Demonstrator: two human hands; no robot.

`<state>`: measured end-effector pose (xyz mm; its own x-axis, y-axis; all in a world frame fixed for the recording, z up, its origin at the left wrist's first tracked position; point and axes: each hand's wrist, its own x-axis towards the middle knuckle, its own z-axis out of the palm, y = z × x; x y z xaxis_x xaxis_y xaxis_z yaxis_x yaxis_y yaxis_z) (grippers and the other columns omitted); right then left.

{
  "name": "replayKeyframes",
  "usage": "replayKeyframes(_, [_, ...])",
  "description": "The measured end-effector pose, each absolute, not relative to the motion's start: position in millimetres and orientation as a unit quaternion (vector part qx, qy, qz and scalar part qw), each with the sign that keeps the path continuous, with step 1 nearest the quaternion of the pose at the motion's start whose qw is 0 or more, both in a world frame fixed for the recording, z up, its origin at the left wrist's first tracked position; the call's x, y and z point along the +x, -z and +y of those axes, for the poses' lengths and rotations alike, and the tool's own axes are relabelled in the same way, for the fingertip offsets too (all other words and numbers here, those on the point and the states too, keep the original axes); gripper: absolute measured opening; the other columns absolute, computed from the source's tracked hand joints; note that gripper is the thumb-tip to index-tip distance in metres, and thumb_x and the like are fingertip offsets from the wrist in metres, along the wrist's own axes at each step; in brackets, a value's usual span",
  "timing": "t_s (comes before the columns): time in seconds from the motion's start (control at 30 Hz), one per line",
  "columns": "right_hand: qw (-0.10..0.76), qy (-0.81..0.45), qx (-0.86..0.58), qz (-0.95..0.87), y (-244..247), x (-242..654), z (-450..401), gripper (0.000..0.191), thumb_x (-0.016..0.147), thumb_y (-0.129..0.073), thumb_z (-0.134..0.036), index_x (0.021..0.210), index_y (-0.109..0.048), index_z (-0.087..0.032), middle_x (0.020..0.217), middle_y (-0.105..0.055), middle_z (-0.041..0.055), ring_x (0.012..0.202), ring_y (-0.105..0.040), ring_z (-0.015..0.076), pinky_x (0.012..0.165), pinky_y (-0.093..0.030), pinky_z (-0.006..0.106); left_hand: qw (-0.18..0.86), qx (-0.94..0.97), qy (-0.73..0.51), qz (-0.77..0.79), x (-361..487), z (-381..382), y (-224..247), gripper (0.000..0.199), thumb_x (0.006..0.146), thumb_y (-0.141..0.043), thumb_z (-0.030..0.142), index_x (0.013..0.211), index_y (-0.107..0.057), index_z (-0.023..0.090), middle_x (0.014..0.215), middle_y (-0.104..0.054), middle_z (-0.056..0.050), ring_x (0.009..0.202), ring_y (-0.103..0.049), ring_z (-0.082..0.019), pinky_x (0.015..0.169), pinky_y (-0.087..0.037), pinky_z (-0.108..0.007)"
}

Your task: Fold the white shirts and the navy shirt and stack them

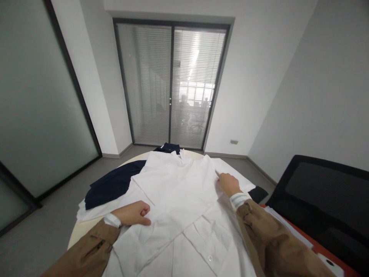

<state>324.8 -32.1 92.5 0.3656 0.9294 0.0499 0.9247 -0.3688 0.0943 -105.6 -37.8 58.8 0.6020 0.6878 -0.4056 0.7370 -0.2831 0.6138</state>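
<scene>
A white shirt (178,184) lies spread over a round table (75,232), its lower part in folds near me. My left hand (135,214) rests on the cloth at the left, fingers curled, thumb pointing right; whether it grips fabric is hidden. My right hand (228,184) is at the shirt's right side, its fingers bent with the index finger extended toward the shoulder area; what lies under its fingers cannot be made out. Dark navy cloth (112,182) lies to the left, partly under the white fabric. More navy cloth (170,147) is at the far edge.
At the right stands a black mesh chair (323,192) beside an orange surface (300,231) with white items on it. Beyond the table are a glass door with blinds (171,84) and pale walls. A frosted glass panel (43,96) is at the left.
</scene>
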Motion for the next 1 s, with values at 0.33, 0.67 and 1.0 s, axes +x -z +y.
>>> replayKeyframes(0.33, [-0.018,-0.096,0.786,0.61,-103.1,295.2,-49.2,0.03,0.097,-0.042,-0.018,0.118,-0.062,-0.01,0.108,-0.068,0.0236,0.102,-0.067,0.0317,0.085,-0.051,0.039,0.386,0.781,0.072,0.486,-117.6,-57.8,-79.0,0.057,0.056,-0.075,0.048,0.102,-0.053,0.021,0.082,-0.056,0.002,0.062,-0.051,-0.016,0.052,-0.035,-0.026])
replayKeyframes(0.67, [-0.027,0.176,0.587,0.79,-47.6,283.4,-90.2,0.074,0.099,-0.023,-0.063,0.159,-0.019,-0.02,0.165,-0.015,0.0106,0.152,-0.01,0.0295,0.121,-0.012,0.05,0.46,0.722,0.1,0.507,-150.0,-57.9,-81.0,0.061,0.045,-0.077,0.032,0.1,-0.053,0.023,0.08,-0.056,0.005,0.054,-0.051,-0.013,0.044,-0.043,-0.025])
replayKeyframes(1.0, [0.034,0.089,0.763,0.639,-86.1,338.7,-117.4,0.061,0.088,-0.046,-0.07,0.084,-0.068,-0.013,0.087,-0.07,0.0202,0.089,-0.069,0.0337,0.082,-0.05,0.044,0.43,0.757,0.045,0.49,-113.3,-38.6,-76.5,0.056,0.062,-0.069,0.057,0.102,-0.056,0.019,0.068,-0.06,0.001,0.055,-0.055,-0.017,0.05,-0.041,-0.027])
